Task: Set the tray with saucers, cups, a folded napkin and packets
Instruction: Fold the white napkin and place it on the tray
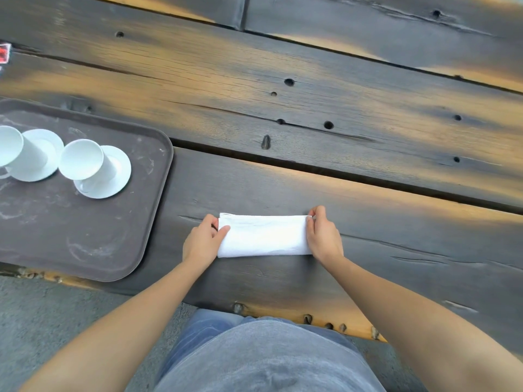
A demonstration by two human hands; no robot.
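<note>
A white napkin (263,235) lies folded into a long strip on the dark wooden table, just in front of me. My left hand (202,240) pinches its left end and my right hand (322,234) pinches its right end. To the left, a brown tray (85,233) carries two white saucers, each with a white cup: one cup (82,161) on the nearer saucer (109,188), another cup (11,147) on the saucer (42,165) at the frame's left edge. A red and white packet (5,53) peeks in at the far left edge of the table.
The wooden table (311,94) has wide plank gaps and knot holes. Its near edge runs just in front of my body, with grey ground below at the left.
</note>
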